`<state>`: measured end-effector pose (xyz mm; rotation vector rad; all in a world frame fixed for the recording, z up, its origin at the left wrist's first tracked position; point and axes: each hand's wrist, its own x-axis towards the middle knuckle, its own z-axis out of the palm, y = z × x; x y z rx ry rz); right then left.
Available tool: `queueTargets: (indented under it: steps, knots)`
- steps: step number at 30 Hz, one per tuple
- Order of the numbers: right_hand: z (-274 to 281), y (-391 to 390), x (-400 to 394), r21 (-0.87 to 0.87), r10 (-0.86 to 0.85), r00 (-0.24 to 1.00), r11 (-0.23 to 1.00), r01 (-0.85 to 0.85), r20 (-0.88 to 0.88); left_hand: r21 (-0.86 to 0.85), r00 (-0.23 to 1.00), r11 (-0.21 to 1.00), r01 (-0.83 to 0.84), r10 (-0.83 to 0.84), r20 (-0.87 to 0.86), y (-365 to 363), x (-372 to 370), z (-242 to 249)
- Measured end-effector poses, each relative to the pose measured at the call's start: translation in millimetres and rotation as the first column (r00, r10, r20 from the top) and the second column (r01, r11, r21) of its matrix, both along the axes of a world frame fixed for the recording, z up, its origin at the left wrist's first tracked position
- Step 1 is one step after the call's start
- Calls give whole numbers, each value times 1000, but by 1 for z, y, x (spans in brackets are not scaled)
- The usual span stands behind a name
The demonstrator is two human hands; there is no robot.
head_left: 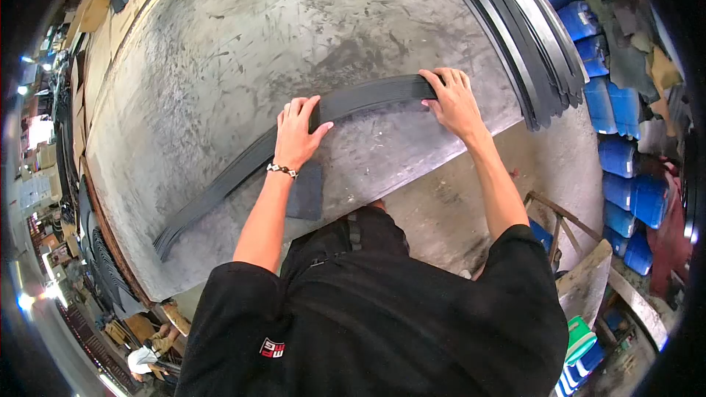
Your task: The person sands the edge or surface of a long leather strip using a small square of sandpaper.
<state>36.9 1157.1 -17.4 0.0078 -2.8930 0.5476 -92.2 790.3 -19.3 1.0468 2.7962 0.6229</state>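
Observation:
A long stack of black strips (pixel 375 95) lies across the grey table (pixel 220 51), its left end fanned near the table's front left. My left hand (pixel 296 132) is closed round the stack near its middle, thumb on the near side and fingertips over the far edge. At the stack's right end, my right hand (pixel 452 101) grips it between thumb and fingers. A dark flat square piece (pixel 305 191) lies on the table just below my left hand, partly behind my wrist.
More long black strips (pixel 515 29) lie along the table's right side. Blue containers (pixel 618 154) line the floor beyond. A wooden frame (pixel 562 213) stands at the lower right. Another person (pixel 143 359) is far off at the lower left.

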Motion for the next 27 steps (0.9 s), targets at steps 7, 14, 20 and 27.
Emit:
queueTargets:
  steps: [7, 14, 20, 27]
  knots:
    - [-3, -24, 17, 90, -125, 990, 987, 131, -69, 8, 1000, 1000, -19, 19, -5, 2, 11, -5]
    - [10, -186, 44, -446, 348, 935, 828, -340, -66, 29, 999, 999, -15, 14, 36, 7, 11, -4]
    - [-25, -332, 52, -276, 672, 732, 686, -673, -115, 16, 996, 1000, -23, 21, 82, -5, 4, -1]
    - [-11, -319, 31, -388, 656, 755, 699, -600, 14, 13, 968, 969, -248, 248, 36, -142, 3, 30]
